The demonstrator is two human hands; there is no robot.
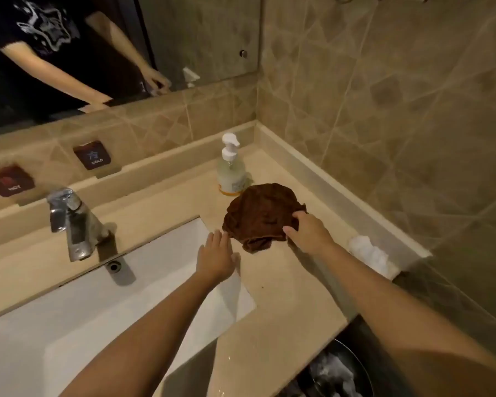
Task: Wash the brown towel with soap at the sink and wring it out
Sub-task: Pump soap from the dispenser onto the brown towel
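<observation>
The brown towel (258, 213) lies crumpled on the beige counter, right of the white sink (103, 310). My right hand (307, 230) grips the towel's near right edge, fingers curled into the cloth. My left hand (216, 255) hovers flat and open over the sink's right rim, just left of the towel, holding nothing. A clear soap pump bottle (231, 169) with a white head stands upright directly behind the towel. The chrome faucet (72, 222) sits at the back left of the sink; no water runs from it.
A tiled wall and raised ledge (341, 193) close off the counter on the right. White crumpled tissue (370, 253) lies by that ledge. A mirror (98, 53) hangs behind. A bin (335, 371) with waste stands below the counter's front edge.
</observation>
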